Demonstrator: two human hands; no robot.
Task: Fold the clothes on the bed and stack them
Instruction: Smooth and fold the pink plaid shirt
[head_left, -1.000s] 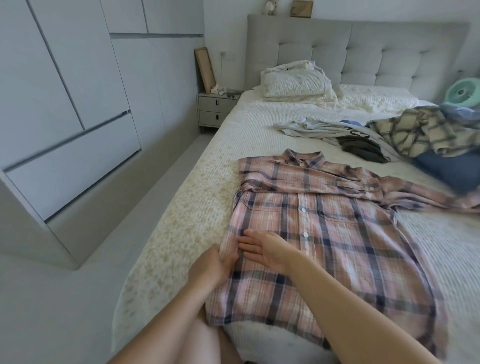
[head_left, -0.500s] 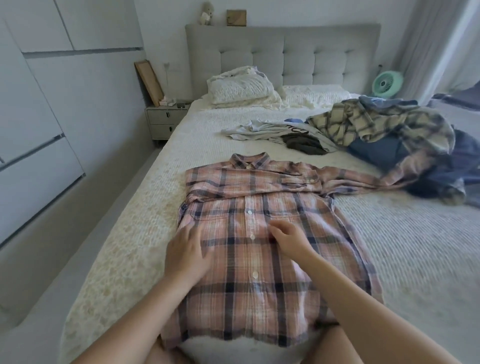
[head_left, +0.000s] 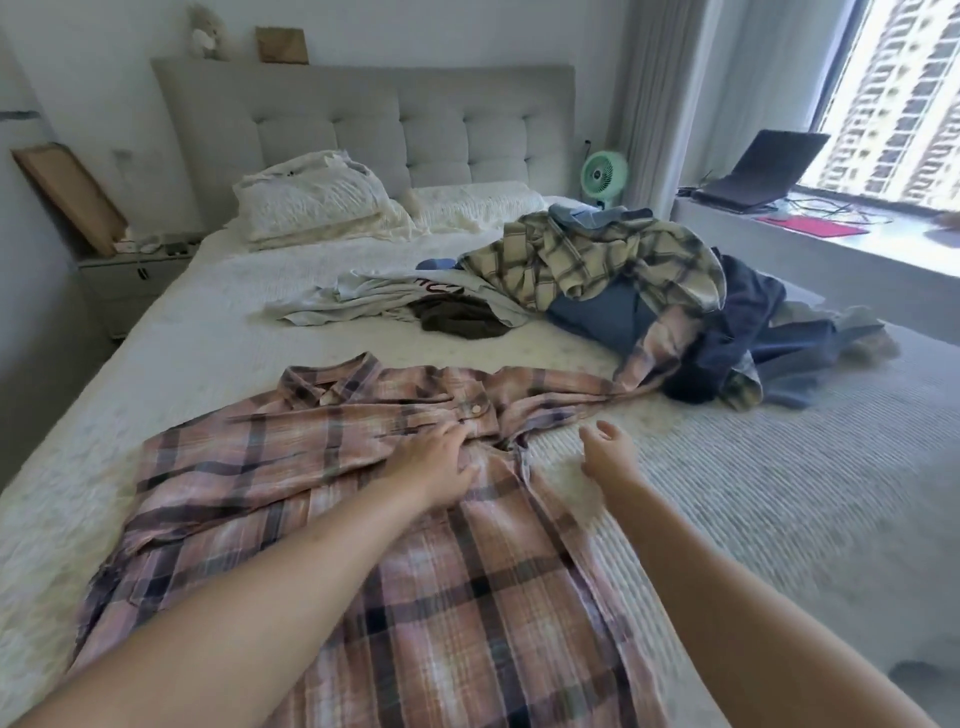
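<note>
- The pink plaid shirt (head_left: 322, 499) lies spread front-up on the bed (head_left: 779, 499), collar toward the headboard (head_left: 363, 114), one sleeve stretched away toward the heap of unfolded clothes (head_left: 623, 280).
- The left hand (head_left: 434, 462) rests flat on the shirt's chest just below the pocket button, fingers straight, its grip holding nothing.
- The right hand (head_left: 605, 454) hovers just beside the shirt's edge, over bare bedspread, fingers loosely curled and its grip empty.
- Beyond the shirt, toward the headboard, the heap holds a yellow-green plaid shirt (head_left: 597, 254), dark blue garments (head_left: 748, 322) and a white T-shirt (head_left: 363, 296).
- Pillows (head_left: 311, 200) lie against the headboard.
- A green fan (head_left: 603, 174) stands beside the headboard's window end.
</note>
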